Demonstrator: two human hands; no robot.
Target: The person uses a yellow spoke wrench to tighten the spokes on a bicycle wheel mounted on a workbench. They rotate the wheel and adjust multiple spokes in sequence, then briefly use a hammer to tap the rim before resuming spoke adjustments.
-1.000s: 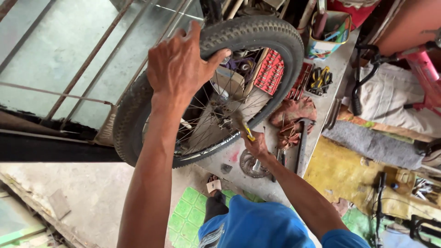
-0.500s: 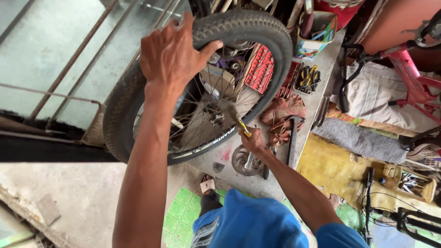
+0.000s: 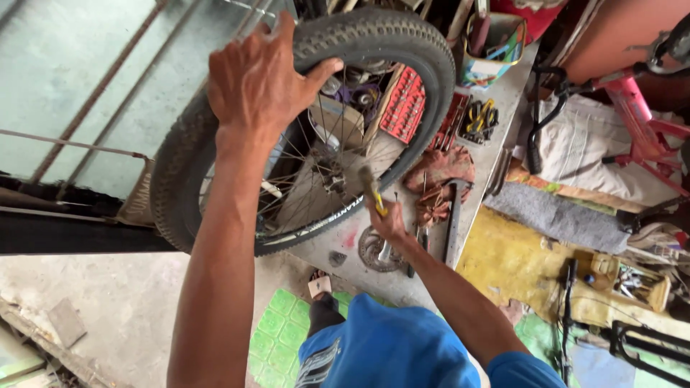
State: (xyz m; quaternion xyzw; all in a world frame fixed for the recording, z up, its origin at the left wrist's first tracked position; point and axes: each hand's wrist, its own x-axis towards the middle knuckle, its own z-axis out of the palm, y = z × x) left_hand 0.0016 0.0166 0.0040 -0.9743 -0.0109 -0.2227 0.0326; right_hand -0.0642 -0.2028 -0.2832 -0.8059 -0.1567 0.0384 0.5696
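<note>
Fingers of left hand (image 3: 262, 79) clamped over tyre (image 3: 374, 36) of upright bicycle wheel (image 3: 302, 129) on the workbench (image 3: 503, 93); right hand (image 3: 388, 219) gripped yellow-handled tool (image 3: 372, 190) near hub. Best done holding the wheel firm, tool square.

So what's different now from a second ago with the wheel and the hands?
Not much. The right hand with its yellow-handled tool has shifted a little along the bicycle wheel rim, and the view has drifted slightly. The left hand keeps its grip on top of the tyre, and the wheel stays upright on the workbench. Nothing was picked up or let go.
</note>
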